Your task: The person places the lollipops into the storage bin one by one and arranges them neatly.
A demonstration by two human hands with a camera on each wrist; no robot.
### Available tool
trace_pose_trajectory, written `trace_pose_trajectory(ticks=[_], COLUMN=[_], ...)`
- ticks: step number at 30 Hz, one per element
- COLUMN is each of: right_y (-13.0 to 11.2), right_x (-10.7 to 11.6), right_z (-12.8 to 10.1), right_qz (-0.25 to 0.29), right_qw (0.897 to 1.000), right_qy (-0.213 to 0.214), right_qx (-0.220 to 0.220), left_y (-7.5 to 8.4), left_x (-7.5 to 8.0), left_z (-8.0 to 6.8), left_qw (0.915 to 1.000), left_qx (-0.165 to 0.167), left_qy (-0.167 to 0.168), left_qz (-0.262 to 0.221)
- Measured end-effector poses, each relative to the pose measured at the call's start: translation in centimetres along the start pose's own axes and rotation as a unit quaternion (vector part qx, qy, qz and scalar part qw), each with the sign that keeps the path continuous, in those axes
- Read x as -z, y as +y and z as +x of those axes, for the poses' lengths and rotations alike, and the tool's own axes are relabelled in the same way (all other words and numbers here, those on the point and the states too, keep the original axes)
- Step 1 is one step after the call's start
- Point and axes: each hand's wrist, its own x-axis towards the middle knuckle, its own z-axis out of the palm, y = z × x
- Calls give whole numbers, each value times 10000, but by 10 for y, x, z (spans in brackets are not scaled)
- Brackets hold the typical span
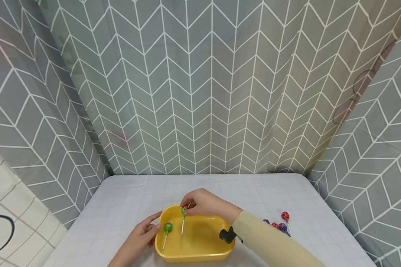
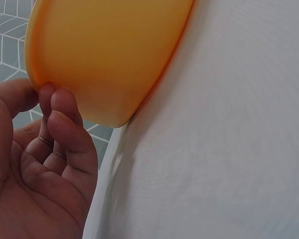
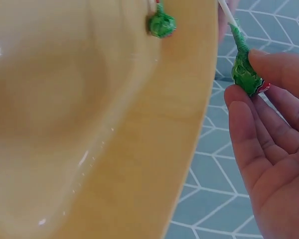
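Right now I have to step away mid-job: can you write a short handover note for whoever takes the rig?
Right hand: pinches a green lollipop by its wrapped head, over the far rim of the yellow tub, stick pointing down into it.
Left hand: fingers straight, touching the tub's left wall, steadying it.
Done: one green lollipop already lies inside the tub, near the left side.
Left: the held one is not yet let go. More lollipops, red and purple, lie on the white table to the right of the tub, partly hidden by the right sleeve.
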Motion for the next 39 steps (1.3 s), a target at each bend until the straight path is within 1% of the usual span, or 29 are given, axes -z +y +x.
trace_pose_trajectory(ticks=[3, 6, 10, 13, 17, 21, 24, 27, 30, 32, 39], right_y=[-2, -3, -4, -6, -7, -7, -5, -3, -3, -2, 0], right_x=[-6, -12, -20, -26, -32, -36, -40, -44, -48, -50, -57], right_z=[4, 8, 12, 15, 20, 24, 26, 28, 29, 30, 32], right_qz=[-73, -287, -540, -682, -907, -935, -1110, -1415, -1583, -1624, -1474], right_qw=[9999, 9994, 9982, 9972, 9955, 9953, 9934, 9894, 9869, 9863, 9888], right_qy=[-95, -185, -262, -277, -252, -241, -273, -302, -303, -283, -183], right_qx=[17, 43, -44, -100, -65, -52, 40, 129, 68, -3, -164], left_y=[0, 0, 0, 0, -1, -2, -2, -1, 1, 1, 0], left_x=[0, 1, 1, 2, 2, 2, 2, 2, 2, 3, 3], left_z=[0, -1, 0, 1, 2, 2, 2, 2, 1, 0, 1], left_qw=[10000, 10000, 10000, 10000, 10000, 10000, 10000, 10000, 10000, 10000, 9999], left_qx=[-5, -20, -28, -11, 5, 3, -6, -2, -29, -43, -71], left_qy=[-4, -36, -69, -61, -28, -27, -45, -59, -54, -56, -118], left_qz=[-10, -23, -36, -28, -14, -10, -10, -21, 19, 27, -28])
